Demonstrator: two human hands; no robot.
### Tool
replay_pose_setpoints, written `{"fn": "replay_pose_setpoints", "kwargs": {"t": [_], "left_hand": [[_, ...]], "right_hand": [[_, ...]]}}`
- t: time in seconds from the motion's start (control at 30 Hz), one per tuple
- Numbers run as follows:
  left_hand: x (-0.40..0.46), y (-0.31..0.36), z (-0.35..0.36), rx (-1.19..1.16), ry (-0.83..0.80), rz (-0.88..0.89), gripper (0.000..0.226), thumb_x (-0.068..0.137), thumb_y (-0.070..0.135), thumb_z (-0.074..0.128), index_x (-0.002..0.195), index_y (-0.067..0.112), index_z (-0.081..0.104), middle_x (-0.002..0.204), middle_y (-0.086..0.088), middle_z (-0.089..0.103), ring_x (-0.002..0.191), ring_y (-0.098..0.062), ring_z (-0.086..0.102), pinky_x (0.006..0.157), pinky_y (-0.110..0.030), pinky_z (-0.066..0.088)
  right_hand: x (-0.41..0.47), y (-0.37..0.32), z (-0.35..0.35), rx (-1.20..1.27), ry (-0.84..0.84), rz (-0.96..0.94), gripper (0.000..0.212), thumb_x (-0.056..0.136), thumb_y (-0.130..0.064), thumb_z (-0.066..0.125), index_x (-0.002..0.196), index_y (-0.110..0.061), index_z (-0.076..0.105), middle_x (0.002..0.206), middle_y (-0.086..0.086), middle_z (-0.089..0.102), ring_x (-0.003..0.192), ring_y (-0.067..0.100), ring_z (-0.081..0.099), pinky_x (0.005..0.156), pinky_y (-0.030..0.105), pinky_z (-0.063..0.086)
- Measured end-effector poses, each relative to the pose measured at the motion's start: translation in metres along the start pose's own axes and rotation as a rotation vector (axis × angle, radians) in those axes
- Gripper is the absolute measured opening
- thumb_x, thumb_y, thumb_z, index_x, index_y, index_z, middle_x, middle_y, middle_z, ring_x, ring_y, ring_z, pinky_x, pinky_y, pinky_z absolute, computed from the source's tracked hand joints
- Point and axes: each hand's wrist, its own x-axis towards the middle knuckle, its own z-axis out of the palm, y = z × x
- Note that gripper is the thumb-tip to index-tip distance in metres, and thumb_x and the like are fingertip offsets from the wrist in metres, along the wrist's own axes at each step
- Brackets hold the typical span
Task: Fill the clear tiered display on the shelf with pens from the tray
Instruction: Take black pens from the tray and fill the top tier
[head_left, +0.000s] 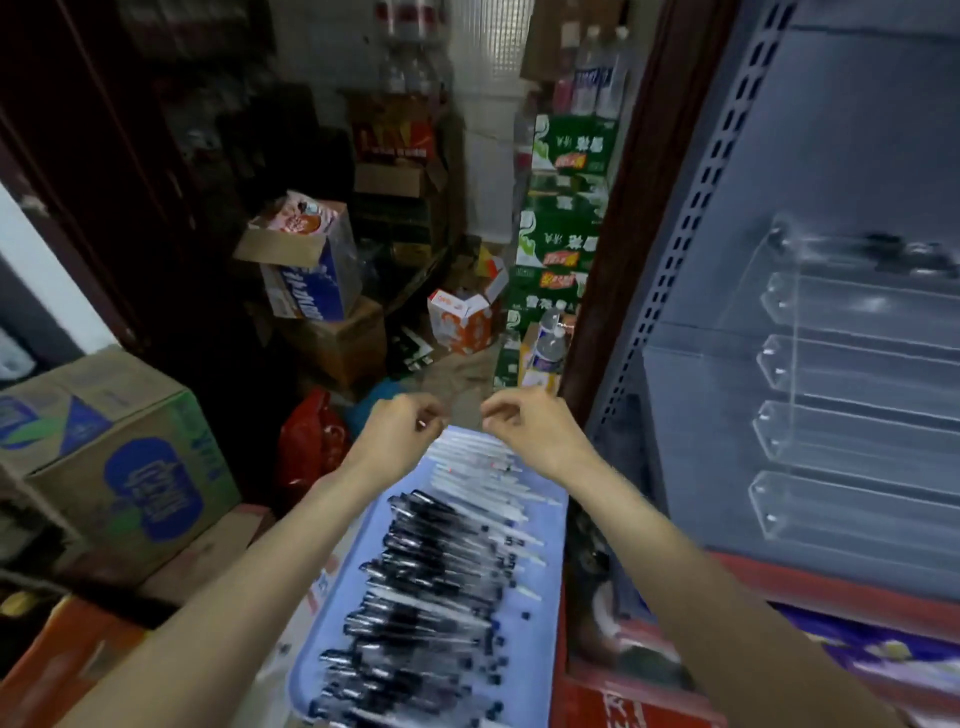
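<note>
Barely begun, by the look of it: the clear tiered display (852, 415) on the shelf shows dark shapes in its top tier only, the lower troughs bare. The tray (540, 644) is heaped with pens (431, 571). Left hand (400, 434) and right hand (524, 426) are poised above its far end, fingers curled; whether anything is pinched cannot be told.

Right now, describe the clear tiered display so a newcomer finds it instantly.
Look right to the grey shelf unit with its perforated upright. On it stands the clear tiered display, stepped see-through troughs. Unlike the printed cartons to its left, it is transparent and nearly empty.
</note>
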Motion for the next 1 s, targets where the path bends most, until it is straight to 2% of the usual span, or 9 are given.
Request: {"fn": "replay_pose_setpoints", "kwargs": {"t": [0.1, 0.17, 0.2, 0.3, 0.43, 0.6, 0.7, 0.83, 1.0], "left_hand": [[-0.003, -0.056, 0.006, 0.051, -0.131, -0.046, 0.025, 0.095, 0.008, 0.046, 0.113, 0.009, 0.063, 0.099, -0.015, 0.068, 0.084, -0.024, 0.061, 0.067, -0.029, 0.041], [-0.004, -0.084, 0.014, 0.084, -0.227, -0.057, 0.03, 0.095, 0.003, 0.043, 0.12, 0.007, 0.059, 0.104, -0.019, 0.066, 0.09, -0.028, 0.061, 0.077, -0.038, 0.047], [-0.005, -0.095, 0.018, 0.1, -0.261, -0.05, 0.031, 0.094, 0.002, 0.043, 0.121, 0.007, 0.058, 0.111, -0.018, 0.065, 0.098, -0.029, 0.06, 0.084, -0.037, 0.047], [-0.005, -0.12, 0.034, 0.171, -0.36, -0.001, 0.033, 0.095, 0.005, 0.043, 0.126, 0.008, 0.056, 0.127, -0.015, 0.058, 0.113, -0.031, 0.055, 0.092, -0.035, 0.044], [-0.003, -0.14, 0.05, 0.237, -0.498, 0.059, 0.037, 0.097, 0.006, 0.044, 0.133, 0.007, 0.049, 0.134, -0.018, 0.052, 0.117, -0.033, 0.053, 0.098, -0.041, 0.042], [-0.005, -0.148, 0.058, 0.217, -0.454, 0.08, 0.032, 0.094, 0.005, 0.048, 0.124, 0.007, 0.058, 0.127, -0.015, 0.057, 0.115, -0.03, 0.054, 0.098, -0.039, 0.042], [-0.005, -0.149, 0.059, 0.195, -0.444, 0.064, 0.031, 0.093, 0.007, 0.051, 0.124, 0.007, 0.058, 0.128, -0.015, 0.056, 0.114, -0.031, 0.055, 0.099, -0.04, 0.043], [-0.006, -0.147, 0.058, 0.172, -0.426, 0.055, 0.029, 0.094, 0.008, 0.051, 0.121, 0.008, 0.061, 0.124, -0.014, 0.06, 0.111, -0.029, 0.057, 0.096, -0.038, 0.046], [-0.002, -0.147, 0.055, 0.085, -0.424, 0.025, 0.028, 0.092, 0.008, 0.053, 0.119, 0.006, 0.062, 0.119, -0.014, 0.063, 0.109, -0.029, 0.058, 0.093, -0.033, 0.047]], "right_hand": [[0.009, 0.007, 0.056, -0.022, -0.059, 0.125, 0.026, 0.096, -0.014, 0.051, 0.12, -0.009, 0.06, 0.122, 0.009, 0.062, 0.104, 0.024, 0.058, 0.09, 0.029, 0.049], [0.012, 0.017, 0.086, -0.047, -0.085, 0.186, 0.028, 0.097, -0.014, 0.05, 0.123, -0.008, 0.058, 0.124, 0.01, 0.061, 0.099, 0.026, 0.057, 0.079, 0.021, 0.047], [0.013, 0.022, 0.098, -0.065, -0.1, 0.216, 0.03, 0.097, -0.014, 0.05, 0.125, -0.008, 0.057, 0.127, 0.01, 0.06, 0.103, 0.026, 0.057, 0.081, 0.021, 0.045], [0.016, 0.038, 0.125, -0.117, -0.126, 0.288, 0.034, 0.096, -0.014, 0.051, 0.13, -0.008, 0.053, 0.135, 0.009, 0.054, 0.122, 0.026, 0.052, 0.103, 0.035, 0.041], [0.022, 0.052, 0.147, -0.161, -0.132, 0.334, 0.028, 0.093, -0.008, 0.052, 0.119, -0.004, 0.06, 0.12, 0.018, 0.062, 0.11, 0.033, 0.057, 0.093, 0.041, 0.046], [0.026, 0.059, 0.155, -0.18, -0.133, 0.396, 0.014, 0.089, -0.004, 0.057, 0.1, -0.001, 0.064, 0.106, 0.019, 0.063, 0.097, 0.033, 0.06, 0.079, 0.037, 0.048], [0.026, 0.059, 0.153, -0.104, -0.152, 0.43, 0.006, 0.088, 0.0, 0.056, 0.085, -0.005, 0.057, 0.095, 0.015, 0.059, 0.08, 0.021, 0.054, 0.071, 0.037, 0.045], [0.023, 0.06, 0.15, -0.149, -0.151, 0.407, 0.01, 0.09, -0.012, 0.06, 0.093, -0.003, 0.061, 0.099, 0.015, 0.063, 0.09, 0.027, 0.056, 0.079, 0.037, 0.046], [0.023, 0.058, 0.145, -0.137, -0.064, 0.452, 0.012, 0.091, -0.012, 0.058, 0.097, -0.007, 0.067, 0.096, 0.012, 0.066, 0.067, 0.024, 0.055, 0.062, 0.03, 0.047]]}}
